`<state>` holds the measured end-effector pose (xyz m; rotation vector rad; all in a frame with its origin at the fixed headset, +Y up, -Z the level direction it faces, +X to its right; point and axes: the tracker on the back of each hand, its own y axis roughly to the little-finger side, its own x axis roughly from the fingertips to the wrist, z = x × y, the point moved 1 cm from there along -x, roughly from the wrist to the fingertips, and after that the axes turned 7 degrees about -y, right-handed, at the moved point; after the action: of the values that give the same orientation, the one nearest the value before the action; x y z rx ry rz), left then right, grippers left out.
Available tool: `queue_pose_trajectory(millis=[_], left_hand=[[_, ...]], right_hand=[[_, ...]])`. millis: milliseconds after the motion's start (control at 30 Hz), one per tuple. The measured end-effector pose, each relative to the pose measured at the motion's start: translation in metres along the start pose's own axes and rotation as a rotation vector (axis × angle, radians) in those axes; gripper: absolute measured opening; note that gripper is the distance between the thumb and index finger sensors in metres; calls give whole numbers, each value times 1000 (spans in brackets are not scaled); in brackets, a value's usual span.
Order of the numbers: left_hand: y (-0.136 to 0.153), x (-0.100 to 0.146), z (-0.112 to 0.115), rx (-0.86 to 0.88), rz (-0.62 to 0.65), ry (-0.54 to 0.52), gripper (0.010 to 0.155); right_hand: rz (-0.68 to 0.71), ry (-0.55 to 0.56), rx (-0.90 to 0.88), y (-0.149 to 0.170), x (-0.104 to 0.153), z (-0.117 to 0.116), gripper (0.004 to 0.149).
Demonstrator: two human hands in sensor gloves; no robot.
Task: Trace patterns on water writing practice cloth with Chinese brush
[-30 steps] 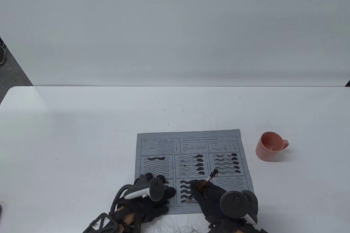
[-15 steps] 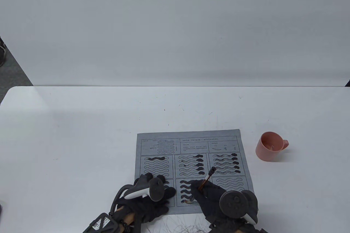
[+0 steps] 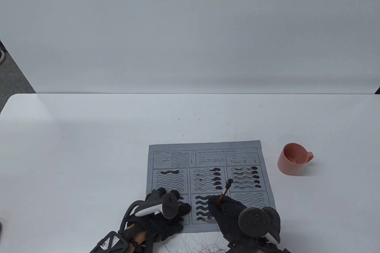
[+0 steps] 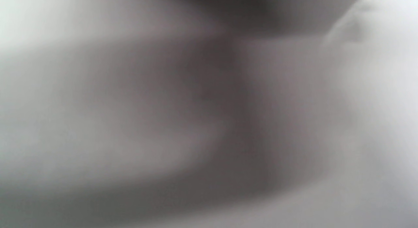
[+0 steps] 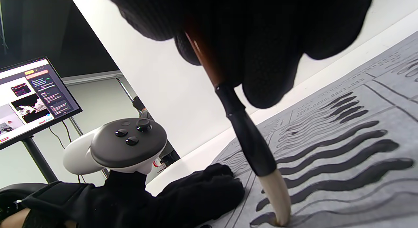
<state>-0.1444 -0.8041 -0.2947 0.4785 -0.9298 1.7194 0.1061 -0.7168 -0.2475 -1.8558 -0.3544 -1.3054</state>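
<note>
On the cloth point(image 3: 207, 158): brush point(image 3: 223, 195) top is leaning further left than before.
Right hand point(image 3: 230, 216): pinching brush (pale tip touching a wave).
Left hand point(image 3: 166, 214): lying flat, fingers relaxed.

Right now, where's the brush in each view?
Table view: brush bottom centre, gripped by the right hand, tip on the cloth.
Left wrist view: not visible; the picture is all blur.
Right wrist view: brush centre, descending from the fingers.
Shared landmark: the dark wavy strokes beside the tip.
</note>
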Motion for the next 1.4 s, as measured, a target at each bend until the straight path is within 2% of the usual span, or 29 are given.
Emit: queue_pose_trajectory(millis=[1400], left_hand=[[0,0,0,2,-1,-2,70]], right_hand=[[-3,32,54,4,0,7,38]])
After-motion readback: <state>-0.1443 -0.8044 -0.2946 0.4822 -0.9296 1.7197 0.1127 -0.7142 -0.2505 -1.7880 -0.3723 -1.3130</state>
